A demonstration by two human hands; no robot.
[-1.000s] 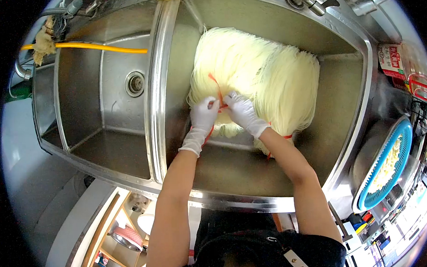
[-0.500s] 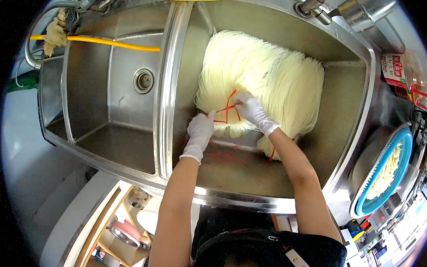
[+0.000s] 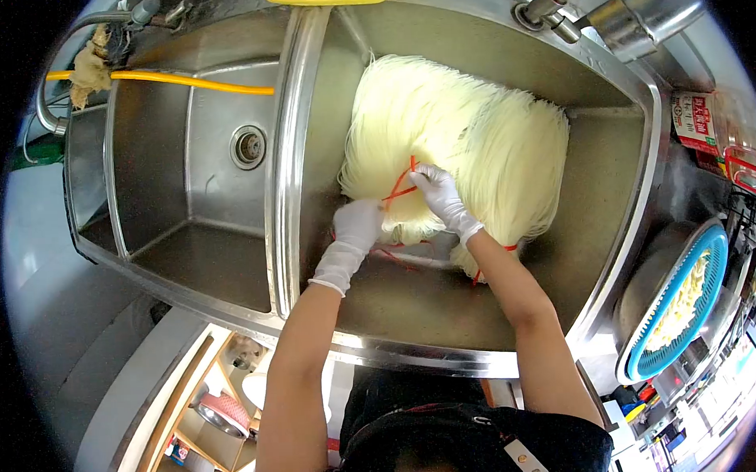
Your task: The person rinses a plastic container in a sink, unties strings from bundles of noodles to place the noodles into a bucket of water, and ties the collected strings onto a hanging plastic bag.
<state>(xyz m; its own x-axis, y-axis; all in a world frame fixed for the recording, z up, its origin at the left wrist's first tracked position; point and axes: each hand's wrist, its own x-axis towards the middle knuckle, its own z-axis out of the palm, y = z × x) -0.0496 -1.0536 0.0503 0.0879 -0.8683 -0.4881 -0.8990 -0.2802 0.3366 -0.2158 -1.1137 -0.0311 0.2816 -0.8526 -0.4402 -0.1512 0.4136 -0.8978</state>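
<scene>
Two thick bundles of pale noodles (image 3: pixel 440 109) lie side by side in the large sink basin. A red ribbon (image 3: pixel 399 185) crosses over the lower end of the left bundle. My left hand (image 3: pixel 360 224), in a white glove, is closed on one part of the ribbon at the bundle's lower left. Just to its right, my gloved right hand (image 3: pixel 439 191) pinches another part between thumb and fingers. Another red tie (image 3: pixel 510 248) shows at the lower end of the right bundle.
A metal divider (image 3: pixel 290 164) separates this basin from a smaller one with a drain (image 3: pixel 247 147). A yellow hose (image 3: pixel 194 82) crosses the smaller basin. At the right stand a blue basket (image 3: pixel 709 308) of pale food and a labelled plastic container (image 3: pixel 697 125). A faucet (image 3: pixel 566 28) juts in top right.
My left hand has turned and moved slightly right, closer to my right hand. The crossing of the red ribbon has changed shape between them. The view has shifted slightly.
</scene>
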